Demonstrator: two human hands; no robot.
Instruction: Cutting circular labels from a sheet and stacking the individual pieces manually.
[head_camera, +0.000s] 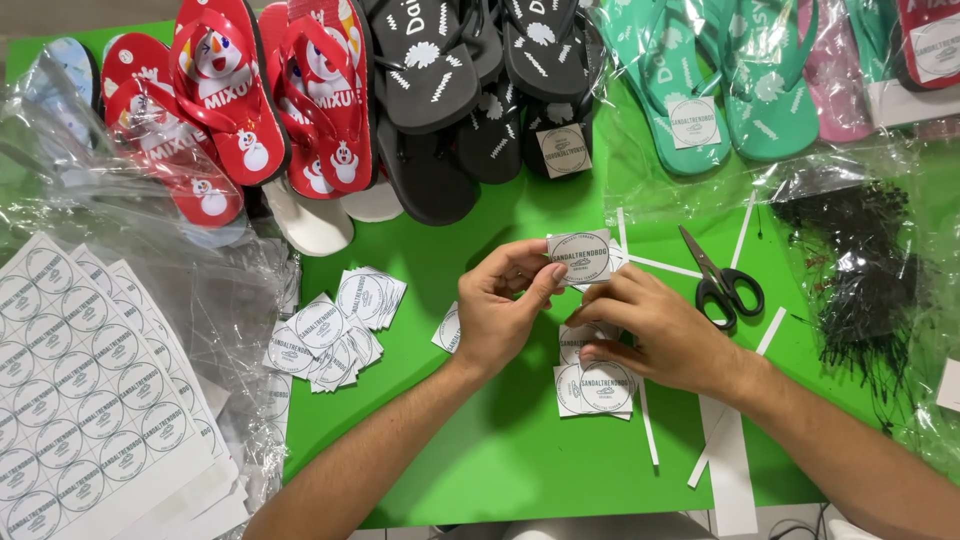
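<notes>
Mid-table, our left hand (495, 315) pinches square label (580, 255); right hand (650, 330) curled, fingertips on label stack (592, 390); scissors (722, 280) toward right edge.

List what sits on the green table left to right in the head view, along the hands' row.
Sheets of round labels → piles of cut square labels → left hand pinching a square label → right hand → black-handled scissors → bag of black ties.

One pair of scissors (722, 281), two hands, and four red sandals (245, 100) are seen on a green bench (500, 460).
</notes>
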